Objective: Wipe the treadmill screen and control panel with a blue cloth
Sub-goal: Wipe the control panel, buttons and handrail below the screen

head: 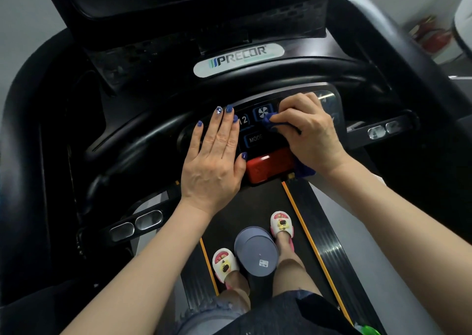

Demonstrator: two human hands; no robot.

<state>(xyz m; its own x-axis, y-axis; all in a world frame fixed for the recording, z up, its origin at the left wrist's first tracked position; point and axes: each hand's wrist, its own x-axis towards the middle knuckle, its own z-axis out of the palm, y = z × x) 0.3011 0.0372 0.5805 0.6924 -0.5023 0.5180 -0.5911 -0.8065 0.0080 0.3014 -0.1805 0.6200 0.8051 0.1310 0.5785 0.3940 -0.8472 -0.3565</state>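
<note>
While right hand [310, 133] grips blue cloth [272, 122], left hand [217, 153] flat, grey bin [256, 251] between feet.

Glossy black plastic control panel [258, 140], soft blue cloth [274, 122], perhaps microfibre, and ribbed matt side rail [329, 248].

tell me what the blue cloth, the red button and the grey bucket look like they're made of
Blue cloth: soft fabric, maybe microfibre; it bunches and folds under the right hand.
Red button: glossy hard plastic, judging by the bright highlight on its top edge.
Grey bucket: matte moulded plastic, probably; smooth even surface with a small sticker.
</note>
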